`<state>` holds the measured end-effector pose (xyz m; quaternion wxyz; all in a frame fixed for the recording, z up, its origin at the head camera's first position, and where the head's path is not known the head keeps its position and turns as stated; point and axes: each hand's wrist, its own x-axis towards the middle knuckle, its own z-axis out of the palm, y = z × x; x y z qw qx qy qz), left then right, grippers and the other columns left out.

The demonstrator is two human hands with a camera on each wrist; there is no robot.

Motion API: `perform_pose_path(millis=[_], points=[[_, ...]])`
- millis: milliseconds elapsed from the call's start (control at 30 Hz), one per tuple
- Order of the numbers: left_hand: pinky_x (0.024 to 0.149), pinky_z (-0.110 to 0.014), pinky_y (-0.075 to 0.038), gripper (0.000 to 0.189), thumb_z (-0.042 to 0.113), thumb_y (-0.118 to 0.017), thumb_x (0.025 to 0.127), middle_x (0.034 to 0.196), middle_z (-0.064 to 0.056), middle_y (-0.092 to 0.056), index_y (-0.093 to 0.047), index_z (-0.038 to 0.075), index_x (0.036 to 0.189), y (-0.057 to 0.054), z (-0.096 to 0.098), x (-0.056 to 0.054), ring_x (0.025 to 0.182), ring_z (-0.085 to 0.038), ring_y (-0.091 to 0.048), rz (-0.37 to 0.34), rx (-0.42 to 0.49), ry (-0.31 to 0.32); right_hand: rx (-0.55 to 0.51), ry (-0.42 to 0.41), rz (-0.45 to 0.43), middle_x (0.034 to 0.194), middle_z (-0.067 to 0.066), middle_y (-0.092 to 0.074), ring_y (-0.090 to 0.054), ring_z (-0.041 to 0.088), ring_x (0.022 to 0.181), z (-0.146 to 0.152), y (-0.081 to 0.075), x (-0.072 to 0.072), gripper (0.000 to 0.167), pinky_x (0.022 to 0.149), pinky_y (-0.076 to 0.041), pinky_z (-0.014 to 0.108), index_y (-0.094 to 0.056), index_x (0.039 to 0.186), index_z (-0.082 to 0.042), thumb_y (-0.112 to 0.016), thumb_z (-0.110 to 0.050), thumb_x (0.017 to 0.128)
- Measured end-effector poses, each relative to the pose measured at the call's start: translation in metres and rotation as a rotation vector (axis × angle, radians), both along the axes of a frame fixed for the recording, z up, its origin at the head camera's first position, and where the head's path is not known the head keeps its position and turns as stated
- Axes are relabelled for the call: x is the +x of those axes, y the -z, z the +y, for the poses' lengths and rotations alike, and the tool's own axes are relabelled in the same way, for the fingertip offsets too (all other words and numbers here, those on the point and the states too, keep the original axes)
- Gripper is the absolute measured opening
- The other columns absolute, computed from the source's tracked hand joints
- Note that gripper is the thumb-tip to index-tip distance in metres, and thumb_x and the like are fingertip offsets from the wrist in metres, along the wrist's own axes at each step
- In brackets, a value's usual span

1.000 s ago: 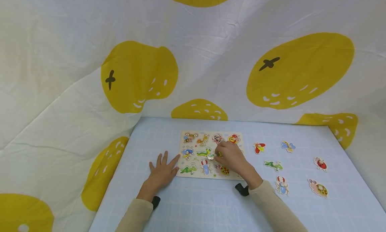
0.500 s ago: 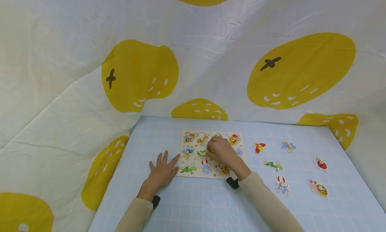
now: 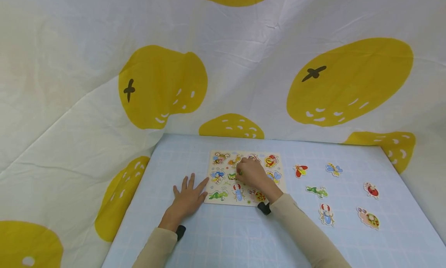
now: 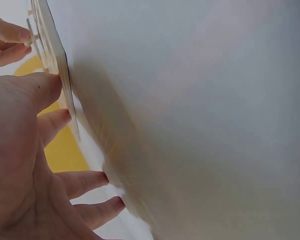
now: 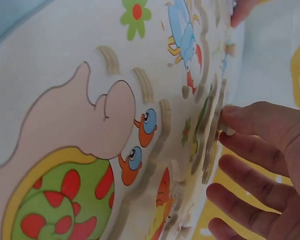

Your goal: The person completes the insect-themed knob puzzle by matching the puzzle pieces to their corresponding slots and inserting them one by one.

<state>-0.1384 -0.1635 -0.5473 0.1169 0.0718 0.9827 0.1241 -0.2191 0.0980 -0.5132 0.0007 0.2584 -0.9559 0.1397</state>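
Puzzle board: one (image 3: 213, 186), flat on the bench (image 3: 219, 241), left of the loose pieces.
Right hand: one (image 3: 256, 174), over the board's middle; thumb and index fingertip together on the knob of one thin puzzle piece (image 5: 212, 137), other fingers apart.
Held piece: seen edge-on, just over the board; its picture is hidden, and I cannot tell whether it touches.
Left hand: one (image 3: 188, 200), fingers spread apart, two touching the board's left edge.
Loose pieces: six, right of the board. Far pair: red moth (image 3: 300, 170), blue-winged dragonfly (image 3: 334, 169). Middle pair: green grasshopper (image 3: 317, 191), red ladybug (image 3: 371, 190). Near pair: blue beetle (image 3: 326, 215), snail (image 3: 368, 218).
Far row on board: four insect pictures, the third partly behind the right hand.
Board recesses: the near snail recess (image 5: 72, 140) shows its printed snail inside stepped wooden edges.
Sleeves: two, beige.
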Motion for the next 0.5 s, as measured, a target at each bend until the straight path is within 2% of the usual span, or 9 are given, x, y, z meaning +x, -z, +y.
perform_pose_path(millis=[267,500], points=[[0.103,-0.081,-0.007,0.057,0.045,-0.05,0.104,0.163,-0.023,-0.014,-0.034,0.032,0.157,-0.0009,0.0003,-0.0007,0.147,-0.05,-0.007,0.0,0.004,0.0,0.026,-0.007,-0.004,0.095,0.001,-0.063,-0.058,0.023,0.089,-0.0038,0.006,-0.0032,0.01,0.08,-0.049,0.044,-0.076,0.089,-0.015,-0.077,-0.025,0.088],[0.103,-0.081,-0.009,0.056,0.046,-0.049,0.104,0.163,-0.023,-0.015,-0.035,0.032,0.157,-0.0024,0.0012,0.0003,0.147,-0.05,-0.007,0.003,-0.011,0.002,0.026,-0.006,-0.002,0.091,0.001,-0.061,-0.056,0.022,0.085,-0.0058,0.0092,-0.0029,0.009,0.079,-0.048,0.045,-0.073,0.084,-0.016,-0.077,-0.024,0.087]])
